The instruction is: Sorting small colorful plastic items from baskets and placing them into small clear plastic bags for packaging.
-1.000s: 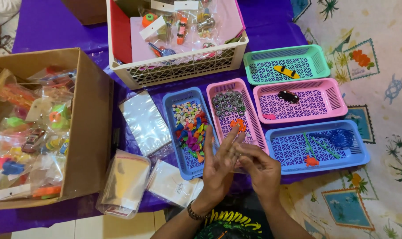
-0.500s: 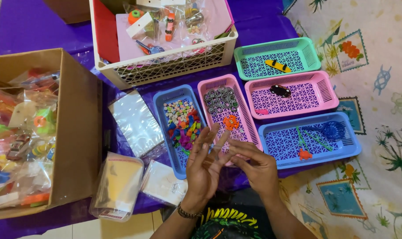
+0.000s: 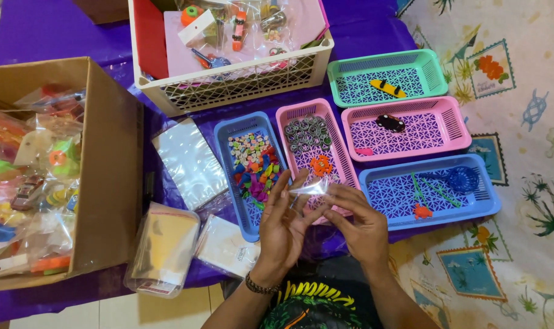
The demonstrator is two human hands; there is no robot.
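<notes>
Over the near ends of the blue tray (image 3: pixel 225 131) of colourful beads and the pink tray (image 3: pixel 284 116) of grey rings, you are holding a small clear plastic bag (image 3: pixel 310 187) between both hands. Your left hand (image 3: pixel 283 222) is pinching its left edge with fingers spread upward, while your right hand (image 3: pixel 359 222) is gripping its right side with thumb and fingertips closed on it. Beside your left wrist, flat packets of clear bags (image 3: pixel 164 247) are lying on the purple cloth (image 3: pixel 39 30), near the cardboard box (image 3: pixel 106 164) of bagged toys.
</notes>
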